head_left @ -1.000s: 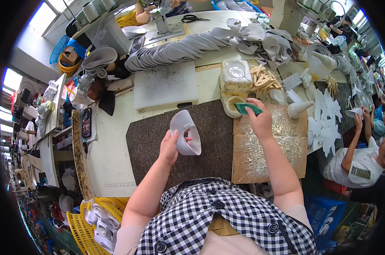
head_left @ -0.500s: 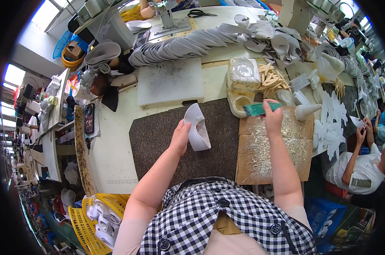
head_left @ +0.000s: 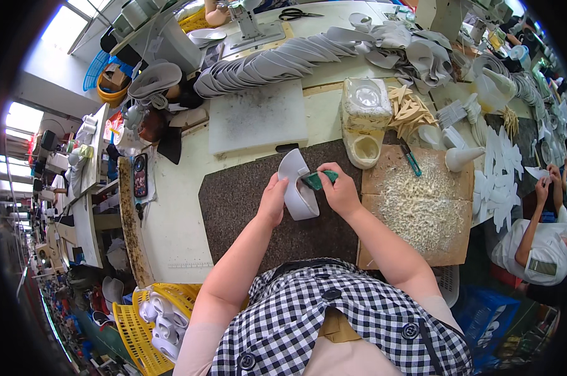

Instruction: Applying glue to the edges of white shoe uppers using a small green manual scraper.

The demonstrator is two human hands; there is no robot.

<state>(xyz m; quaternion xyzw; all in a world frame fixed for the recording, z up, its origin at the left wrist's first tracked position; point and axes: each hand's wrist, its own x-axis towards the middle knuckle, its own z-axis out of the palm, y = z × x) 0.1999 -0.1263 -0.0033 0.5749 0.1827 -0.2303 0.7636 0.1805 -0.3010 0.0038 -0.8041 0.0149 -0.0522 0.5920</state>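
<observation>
My left hand [head_left: 273, 199] grips a curved white shoe upper [head_left: 303, 206] by its left edge, above the dark brown mat. My right hand [head_left: 341, 190] is closed on a flat green brush-like tool [head_left: 318, 181]. Its end reaches into the opening of the upper, where its tip is partly hidden. To the right of the hands lies a cardboard sheet [head_left: 415, 232] crusted with pale, dried-looking glue. A teal cutter knife [head_left: 411, 160] rests on its upper part. Behind my right hand stands a block-shaped tub with a cream-coloured cup [head_left: 366, 149] at its front.
A white slab [head_left: 258, 119] lies beyond the mat [head_left: 239, 213], with a long row of stacked grey uppers [head_left: 277, 62] behind. Wooden pieces [head_left: 409, 113] and a white cone [head_left: 464, 158] sit at right. A yellow basket [head_left: 130, 326] of white pieces stands lower left. Another person [head_left: 540, 244] sits at right.
My right hand has moved left with the green tool, from beside the cup to the upper's opening. The cutter knife on the cardboard has come into sight. My left hand still holds the upper.
</observation>
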